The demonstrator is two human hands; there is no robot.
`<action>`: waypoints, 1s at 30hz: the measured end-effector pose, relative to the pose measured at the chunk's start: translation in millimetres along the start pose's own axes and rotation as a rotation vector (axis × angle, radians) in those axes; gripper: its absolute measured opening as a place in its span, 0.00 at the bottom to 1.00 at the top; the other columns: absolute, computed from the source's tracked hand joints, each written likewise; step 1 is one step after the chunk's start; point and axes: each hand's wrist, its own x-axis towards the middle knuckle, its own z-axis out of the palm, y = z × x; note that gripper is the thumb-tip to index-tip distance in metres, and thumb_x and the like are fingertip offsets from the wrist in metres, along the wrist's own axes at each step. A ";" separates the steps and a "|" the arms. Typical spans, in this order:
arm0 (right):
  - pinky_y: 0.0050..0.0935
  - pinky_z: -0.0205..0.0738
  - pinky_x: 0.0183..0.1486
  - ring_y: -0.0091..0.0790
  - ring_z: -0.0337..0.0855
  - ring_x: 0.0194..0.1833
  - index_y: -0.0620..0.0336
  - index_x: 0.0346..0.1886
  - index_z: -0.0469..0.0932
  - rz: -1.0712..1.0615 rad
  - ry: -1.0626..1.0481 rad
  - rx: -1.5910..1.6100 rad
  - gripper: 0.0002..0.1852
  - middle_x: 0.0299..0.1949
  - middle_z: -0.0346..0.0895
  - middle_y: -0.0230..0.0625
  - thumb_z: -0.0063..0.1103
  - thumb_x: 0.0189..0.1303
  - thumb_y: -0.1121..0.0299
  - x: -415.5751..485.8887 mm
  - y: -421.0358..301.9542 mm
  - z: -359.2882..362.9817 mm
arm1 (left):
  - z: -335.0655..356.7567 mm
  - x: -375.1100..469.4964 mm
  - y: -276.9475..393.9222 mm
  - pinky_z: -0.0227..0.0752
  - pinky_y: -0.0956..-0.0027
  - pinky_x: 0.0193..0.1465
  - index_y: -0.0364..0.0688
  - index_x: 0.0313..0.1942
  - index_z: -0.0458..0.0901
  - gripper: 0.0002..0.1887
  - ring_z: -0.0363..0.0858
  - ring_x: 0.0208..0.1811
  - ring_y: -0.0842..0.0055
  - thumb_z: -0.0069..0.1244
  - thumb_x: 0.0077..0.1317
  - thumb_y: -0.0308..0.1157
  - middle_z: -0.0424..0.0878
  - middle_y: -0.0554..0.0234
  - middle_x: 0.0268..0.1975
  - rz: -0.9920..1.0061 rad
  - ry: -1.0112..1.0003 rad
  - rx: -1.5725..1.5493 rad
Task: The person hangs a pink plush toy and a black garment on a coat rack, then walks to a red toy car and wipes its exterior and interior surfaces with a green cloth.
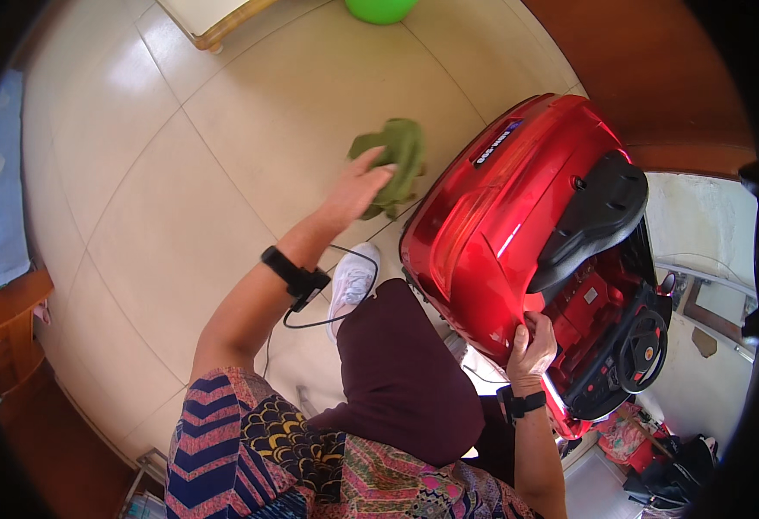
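Observation:
My left hand (361,185) grips a crumpled green cloth (402,156) above the tiled floor, just off the rear of a red ride-on toy car (483,214). The cloth is slightly blurred and appears apart from the car body. My right hand (532,344) is closed over the car's red side edge, thumb outside and fingers reaching inward. The car has a black seat (597,214), a black steering wheel (642,351) and a rear plate (497,144) bearing writing. Its far side is hidden.
A green bucket-like container (381,9) and a wood-trimmed piece of furniture (224,26) stand at the top. Brown wooden furniture (652,71) rises behind the car. Bags and cloth items (665,464) lie at lower right. A wooden chair (13,324) is at left. A black cable (327,324) hangs from my left wrist.

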 end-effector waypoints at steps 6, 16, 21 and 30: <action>0.42 0.75 0.39 0.50 0.81 0.34 0.69 0.41 0.76 -0.011 -0.008 -0.025 0.29 0.34 0.78 0.50 0.48 0.67 0.44 0.7 -0.1 -1.1 | 87.9 38.6 -10.0 0.64 0.57 0.66 0.35 0.67 0.65 0.34 0.70 0.65 0.49 0.48 0.70 0.49 0.70 0.35 0.64 0.358 -0.109 0.638; 0.41 0.75 0.39 0.48 0.82 0.34 0.68 0.41 0.76 0.021 -0.011 -0.021 0.32 0.34 0.79 0.49 0.47 0.67 0.40 -0.7 2.3 0.3 | 63.9 108.4 -40.2 0.70 0.56 0.59 0.37 0.61 0.72 0.27 0.80 0.56 0.51 0.46 0.67 0.43 0.81 0.37 0.54 0.137 -0.053 0.364; 0.42 0.75 0.39 0.49 0.82 0.34 0.69 0.41 0.76 0.020 -0.004 -0.010 0.32 0.34 0.78 0.48 0.46 0.67 0.40 -0.7 2.3 0.6 | 27.9 45.9 -70.1 0.72 0.56 0.55 0.36 0.57 0.74 0.23 0.81 0.51 0.48 0.43 0.65 0.38 0.82 0.34 0.48 0.008 0.006 0.512; 0.42 0.75 0.40 0.50 0.82 0.34 0.69 0.41 0.76 0.010 -0.019 -0.003 0.31 0.33 0.78 0.49 0.47 0.67 0.42 0.0 1.5 -0.7 | 33.0 -37.2 -68.7 0.70 0.56 0.56 0.35 0.56 0.73 0.21 0.78 0.52 0.52 0.44 0.68 0.39 0.80 0.40 0.48 0.064 0.072 0.605</action>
